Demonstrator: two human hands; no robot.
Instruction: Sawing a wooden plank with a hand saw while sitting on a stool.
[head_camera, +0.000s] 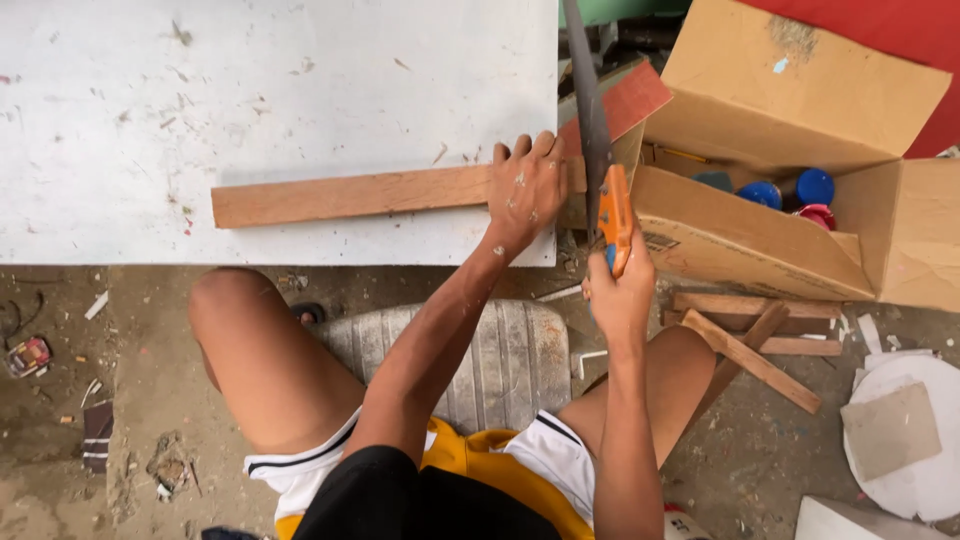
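One wooden plank (350, 195) lies pinned under the left hand (525, 190); the right hand's (618, 290) grip holds one orange-handled saw (600, 150).

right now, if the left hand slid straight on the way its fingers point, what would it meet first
The left hand presses the wooden plank, fingers pointing up the picture. Straight on lies only bare white board, so the way looks free as far as shown.
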